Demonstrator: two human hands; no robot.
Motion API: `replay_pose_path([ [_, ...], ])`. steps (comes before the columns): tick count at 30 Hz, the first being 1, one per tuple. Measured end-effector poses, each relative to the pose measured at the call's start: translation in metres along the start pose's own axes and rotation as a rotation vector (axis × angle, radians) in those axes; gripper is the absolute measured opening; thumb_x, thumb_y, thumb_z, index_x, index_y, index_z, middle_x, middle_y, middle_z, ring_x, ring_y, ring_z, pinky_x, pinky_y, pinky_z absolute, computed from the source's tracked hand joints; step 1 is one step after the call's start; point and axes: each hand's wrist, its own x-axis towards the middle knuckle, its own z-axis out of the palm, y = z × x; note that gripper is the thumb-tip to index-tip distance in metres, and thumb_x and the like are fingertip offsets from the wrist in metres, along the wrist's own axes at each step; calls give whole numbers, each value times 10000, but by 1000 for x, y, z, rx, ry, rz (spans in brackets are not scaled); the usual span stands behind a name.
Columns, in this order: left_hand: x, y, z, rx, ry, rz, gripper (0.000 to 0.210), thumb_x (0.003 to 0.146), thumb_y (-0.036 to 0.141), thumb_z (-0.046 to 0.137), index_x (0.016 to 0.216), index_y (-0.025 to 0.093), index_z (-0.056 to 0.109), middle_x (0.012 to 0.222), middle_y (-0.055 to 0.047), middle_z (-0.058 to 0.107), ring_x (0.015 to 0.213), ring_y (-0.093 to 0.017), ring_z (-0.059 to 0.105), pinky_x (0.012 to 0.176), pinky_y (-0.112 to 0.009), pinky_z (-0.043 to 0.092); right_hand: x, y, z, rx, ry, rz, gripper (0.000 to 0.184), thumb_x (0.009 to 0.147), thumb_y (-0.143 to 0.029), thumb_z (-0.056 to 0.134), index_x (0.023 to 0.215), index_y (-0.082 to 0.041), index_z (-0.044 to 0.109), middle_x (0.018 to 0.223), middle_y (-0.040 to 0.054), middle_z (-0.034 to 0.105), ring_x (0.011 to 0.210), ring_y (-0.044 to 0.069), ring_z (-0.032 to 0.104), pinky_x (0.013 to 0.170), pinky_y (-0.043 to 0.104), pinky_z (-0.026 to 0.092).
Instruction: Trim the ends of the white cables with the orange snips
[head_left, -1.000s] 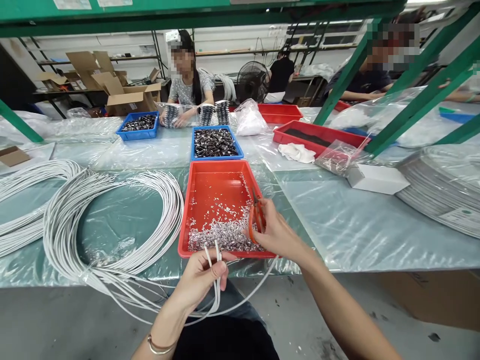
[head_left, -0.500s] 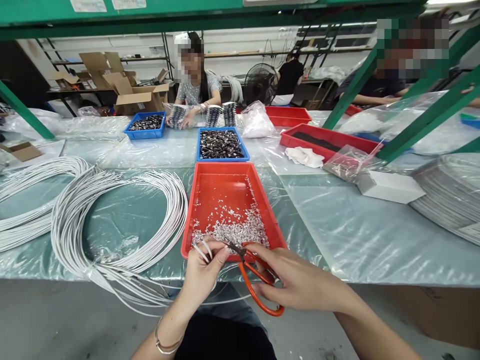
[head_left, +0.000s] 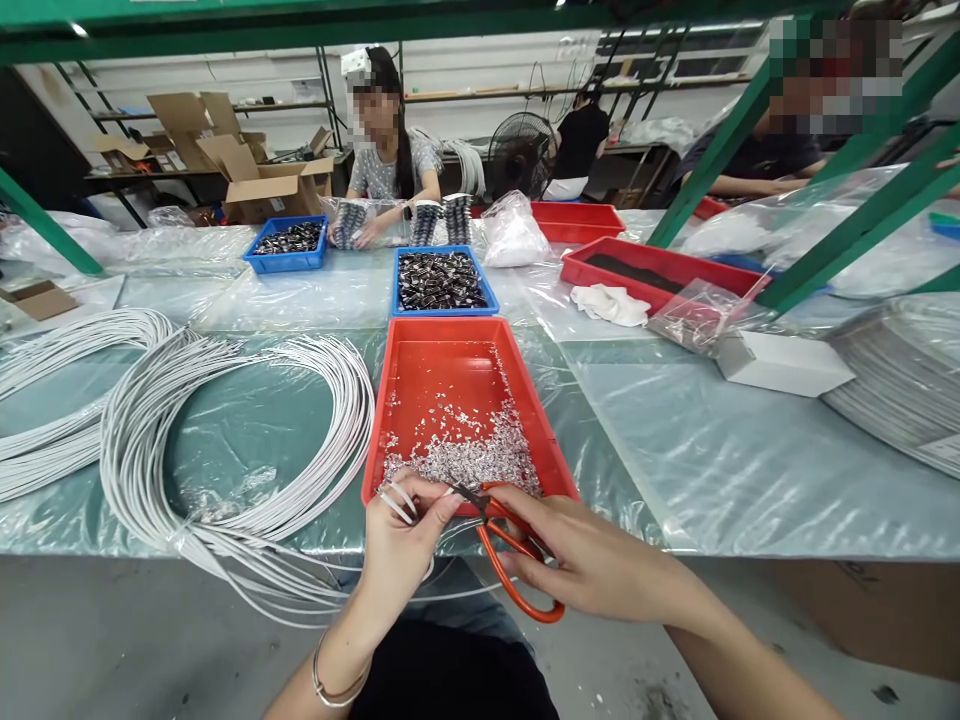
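Observation:
My left hand (head_left: 403,545) pinches the ends of a white cable (head_left: 400,501) at the front edge of a red tray (head_left: 450,365). My right hand (head_left: 592,562) grips orange-handled scissors (head_left: 510,560), whose blades point left at the cable ends near my left fingers. Small silvery clippings (head_left: 469,460) lie heaped in the near part of the tray. The cable loops down from my left hand over my lap. A bracelet sits on my left wrist.
Big coils of white cable (head_left: 225,430) lie left on the plastic-covered table. A blue tray of dark parts (head_left: 441,281) sits behind the red tray. More red trays (head_left: 645,270), a white box (head_left: 784,362) and green frame posts stand right. Other people work at the far side.
My right hand dropped from over the tray to its front edge, bringing the scissors' blades to the cable ends. My left hand rose slightly towards the tray.

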Motion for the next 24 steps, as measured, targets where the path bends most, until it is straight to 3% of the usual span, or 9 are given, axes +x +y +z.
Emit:
replay_pose_path([
  [9, -4, -2, -2, -225, -71, -110, 206, 749, 244, 627, 702, 80, 512, 591, 12, 428, 447, -31, 381, 431, -171, 304, 2, 2, -2, 15, 41, -53, 256, 955, -369, 330, 1113, -181, 403, 728, -1, 484, 621, 125, 419, 555, 268, 286],
  [12, -4, -2, -1, -210, -30, -72, 177, 729, 218, 638, 703, 79, 531, 583, 6, 444, 453, -43, 411, 421, -165, 324, -1, 1, -4, -28, 49, -52, 253, 960, -361, 310, 1119, -186, 398, 726, 1, 488, 622, 133, 431, 550, 269, 286],
  [15, -3, -2, -1, -261, -47, -128, 191, 728, 237, 641, 710, 75, 543, 550, -5, 471, 451, -67, 448, 424, -172, 368, -2, 0, -5, -46, 35, -45, 239, 956, -349, 309, 1104, -186, 403, 718, 2, 488, 612, 135, 435, 542, 268, 286],
  [19, -5, -5, -4, -467, -181, -218, 194, 780, 254, 611, 749, 66, 572, 568, -31, 529, 476, -80, 508, 475, -170, 419, -4, -2, -11, -67, 39, -71, 218, 957, -320, 311, 1106, -192, 405, 748, 4, 509, 641, 140, 455, 558, 268, 300],
  [24, -9, -11, -7, -892, -457, -259, 156, 866, 209, 500, 809, 109, 605, 550, -13, 488, 410, -28, 452, 415, -99, 327, -9, 5, -20, -84, 82, -105, 209, 954, -279, 315, 1073, -183, 457, 846, 23, 540, 696, 136, 476, 585, 261, 316],
])
